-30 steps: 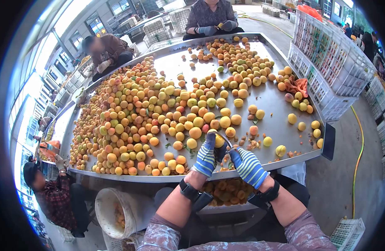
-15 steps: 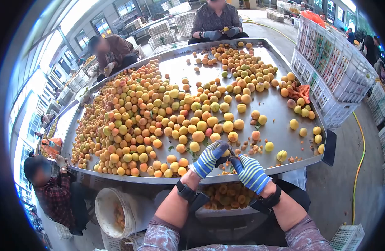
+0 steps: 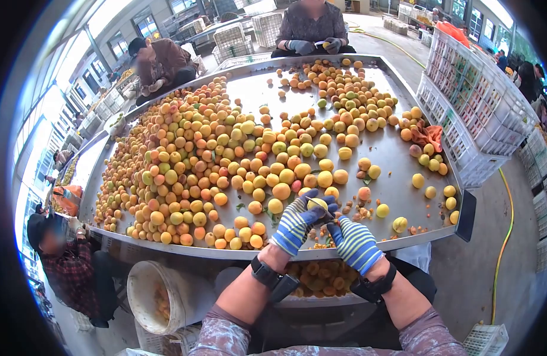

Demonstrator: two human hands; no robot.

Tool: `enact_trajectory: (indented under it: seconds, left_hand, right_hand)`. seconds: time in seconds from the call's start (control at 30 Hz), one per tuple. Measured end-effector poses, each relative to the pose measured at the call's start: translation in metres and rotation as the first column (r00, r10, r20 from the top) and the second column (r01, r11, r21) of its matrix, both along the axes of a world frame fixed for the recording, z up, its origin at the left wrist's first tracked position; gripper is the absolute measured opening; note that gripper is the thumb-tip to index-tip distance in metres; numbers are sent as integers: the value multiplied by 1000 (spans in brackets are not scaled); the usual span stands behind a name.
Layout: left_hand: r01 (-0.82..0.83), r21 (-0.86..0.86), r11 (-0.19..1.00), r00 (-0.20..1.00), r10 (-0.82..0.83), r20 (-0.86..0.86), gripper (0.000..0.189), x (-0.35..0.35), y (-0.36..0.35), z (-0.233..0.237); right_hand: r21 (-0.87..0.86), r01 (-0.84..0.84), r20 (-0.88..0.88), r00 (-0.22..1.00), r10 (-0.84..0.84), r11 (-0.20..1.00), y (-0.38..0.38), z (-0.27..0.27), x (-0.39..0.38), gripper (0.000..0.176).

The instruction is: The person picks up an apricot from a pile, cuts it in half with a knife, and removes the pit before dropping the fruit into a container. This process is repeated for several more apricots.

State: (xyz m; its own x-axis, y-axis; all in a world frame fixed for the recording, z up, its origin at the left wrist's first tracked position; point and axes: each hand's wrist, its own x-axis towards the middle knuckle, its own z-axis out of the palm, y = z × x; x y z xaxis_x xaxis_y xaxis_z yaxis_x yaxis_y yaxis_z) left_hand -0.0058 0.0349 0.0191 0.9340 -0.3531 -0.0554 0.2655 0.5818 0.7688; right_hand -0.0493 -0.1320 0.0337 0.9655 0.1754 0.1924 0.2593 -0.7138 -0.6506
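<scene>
My left hand (image 3: 296,224), in a blue and yellow striped glove, is closed around a yellow apricot (image 3: 316,203) just above the near edge of the metal table. Beside it, my right hand (image 3: 355,242) in a matching glove is closed on a small knife (image 3: 328,215), whose thin blade lies against the fruit. The knife's handle is mostly hidden by the fingers. Apricot scraps and stones (image 3: 361,213) lie just beyond my hands. Under the table edge, a container of halved apricots (image 3: 321,280) sits between my forearms.
A large heap of apricots (image 3: 184,160) covers the left of the metal table (image 3: 398,190). White crates (image 3: 472,89) are stacked at the right, near an orange cloth (image 3: 426,135). A white bucket (image 3: 160,296) stands lower left. Co-workers (image 3: 312,29) sit around the table.
The apricot in my left hand has turned and shows more of its yellow face. My right hand has shifted slightly. At left, a co-worker leans lower.
</scene>
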Motion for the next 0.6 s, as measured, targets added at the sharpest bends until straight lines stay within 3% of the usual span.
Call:
enact_trajectory:
  seconds: [0.17,0.23,0.27,0.33,0.4,0.47,0.5,0.53,0.57,0.6]
  left_hand:
    - [-105,-33,994,992,107,64,52,-1,-5,-2]
    - [-37,-250,967,994,10,-110,50,-4,-5,-8]
    - [-38,-252,967,994,11,-108,50,-4,-5,-7]
    - [74,-357,931,974,-144,-176,43,-7,-5,-2]
    - [56,-317,947,980,-112,-162,42,-6,-3,3]
    - [7,-29,1000,996,-10,-90,38,-3,0,4]
    - [7,-30,1000,996,-10,-90,38,-3,2,5]
    - [-59,269,961,995,36,90,36,-3,2,7]
    - [-170,528,832,962,23,273,34,-3,1,9]
    - [-166,528,833,962,18,273,34,-2,1,7]
  right_hand:
    - [-22,-14,11,1000,14,1000,3,5,2,29]
    - [-23,0,10,1000,1,1000,5,6,2,29]
    - [-23,16,5,1000,-16,1000,5,6,2,28]
    - [-9,21,30,999,-21,1000,8,13,-1,28]
    - [10,26,52,998,-27,1000,8,16,-1,27]
    - [-66,28,-20,999,-30,997,5,14,0,26]
    - [-67,28,-20,999,-30,997,3,11,0,26]
    - [-87,29,1,1000,-29,996,1,7,1,26]
    - [-105,32,21,999,-30,994,-1,3,1,27]
    - [-104,36,21,999,-34,994,-2,0,2,27]
